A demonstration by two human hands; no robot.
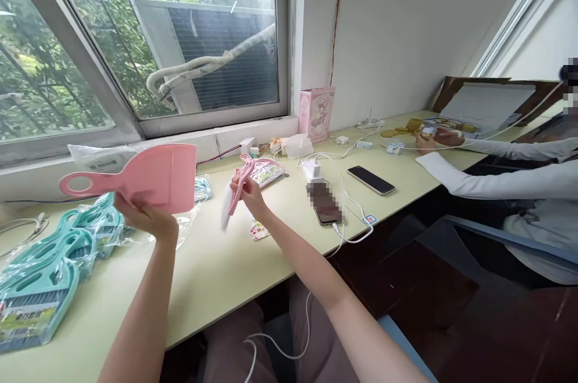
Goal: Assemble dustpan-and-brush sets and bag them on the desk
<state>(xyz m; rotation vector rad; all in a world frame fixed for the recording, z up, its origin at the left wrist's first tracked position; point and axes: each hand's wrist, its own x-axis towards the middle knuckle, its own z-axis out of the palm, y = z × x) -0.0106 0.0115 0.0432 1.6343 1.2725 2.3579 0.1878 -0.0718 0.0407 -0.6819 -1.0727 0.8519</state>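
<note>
My left hand [147,217] grips a pink dustpan [151,175] from below, raised above the table with its ring handle pointing left. In my right hand [250,193] is a small pink hand brush [241,187] with white bristles hanging down to the left, tilted over the table. Both tools are apart from each other. Left of my left hand lie several green dustpan-and-brush sets [54,274] in clear plastic wrap. Behind the brush lies a printed packet [267,172], partly hidden by my right hand. A flowered card [259,230] rests below it.
A phone on a charging cable [327,205] and a black phone [371,180] lie to the right. A power strip [312,170] and white cables run across the table [212,274]. A pink box [316,113] stands by the wall. Further right, a co-worker's hands [436,137] hold a small packet.
</note>
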